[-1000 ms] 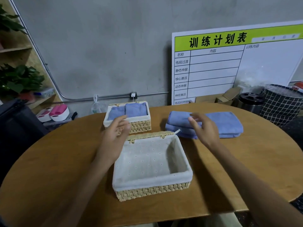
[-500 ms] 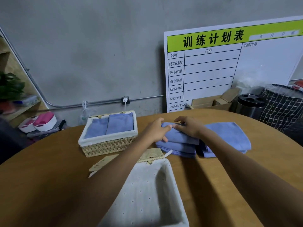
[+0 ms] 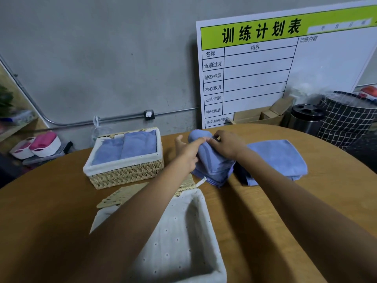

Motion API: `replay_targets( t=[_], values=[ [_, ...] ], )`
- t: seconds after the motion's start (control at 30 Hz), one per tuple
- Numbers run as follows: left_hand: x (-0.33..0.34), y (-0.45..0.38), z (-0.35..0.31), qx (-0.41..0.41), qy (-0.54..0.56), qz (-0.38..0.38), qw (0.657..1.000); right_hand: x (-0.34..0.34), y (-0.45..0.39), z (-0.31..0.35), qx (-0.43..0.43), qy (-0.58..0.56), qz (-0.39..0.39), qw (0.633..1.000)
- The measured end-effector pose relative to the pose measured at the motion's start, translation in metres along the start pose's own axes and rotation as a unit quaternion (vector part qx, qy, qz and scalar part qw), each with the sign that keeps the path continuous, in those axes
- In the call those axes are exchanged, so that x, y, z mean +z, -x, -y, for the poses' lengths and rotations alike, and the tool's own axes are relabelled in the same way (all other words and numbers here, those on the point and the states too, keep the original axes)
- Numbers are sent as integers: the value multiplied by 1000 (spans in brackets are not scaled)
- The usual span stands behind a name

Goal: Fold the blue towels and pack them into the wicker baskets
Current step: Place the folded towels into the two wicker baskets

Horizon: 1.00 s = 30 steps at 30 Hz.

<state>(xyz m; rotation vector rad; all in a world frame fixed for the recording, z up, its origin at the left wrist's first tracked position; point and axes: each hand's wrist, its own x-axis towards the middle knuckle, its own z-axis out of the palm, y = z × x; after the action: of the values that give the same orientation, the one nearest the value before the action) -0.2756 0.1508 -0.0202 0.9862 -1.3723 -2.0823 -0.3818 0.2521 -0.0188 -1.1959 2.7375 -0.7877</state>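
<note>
Both hands on it: the left hand (image 3: 186, 154) and right hand (image 3: 228, 147) grip a blue towel (image 3: 212, 158), fingers curled over its raised, rounded top. It stands folded on end above the towel stack (image 3: 281, 158), long axis running away from us, beside the empty basket (image 3: 183, 231) and filled basket (image 3: 124, 158)

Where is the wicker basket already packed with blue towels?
In the head view, the packed wicker basket sits on the round wooden table, far left of centre, behind the empty white-lined basket.
</note>
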Motion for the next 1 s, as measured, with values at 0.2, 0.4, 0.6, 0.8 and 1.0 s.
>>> replay_targets(
  t=[0.2, 0.4, 0.6, 0.8, 1.0],
  values=[
    [7, 6, -16, 10, 45, 18, 999, -9, 9, 2, 11, -147, -64, 987],
    [-9, 46, -61, 53, 56, 75, 994, -41, 40, 40, 66, -513, 23, 856],
    [-81, 114, -94, 91, -86, 99, 987, -45, 96, 114, 37, -588, 93, 803],
    [-167, 198, -79, 150, -192, 67, 967, -6, 174, 172, 33, -546, 112, 829],
    [-242, 236, -42, 245, -394, 32, 885, 41, 229, 200, 75, -567, 229, 788]
  ],
)
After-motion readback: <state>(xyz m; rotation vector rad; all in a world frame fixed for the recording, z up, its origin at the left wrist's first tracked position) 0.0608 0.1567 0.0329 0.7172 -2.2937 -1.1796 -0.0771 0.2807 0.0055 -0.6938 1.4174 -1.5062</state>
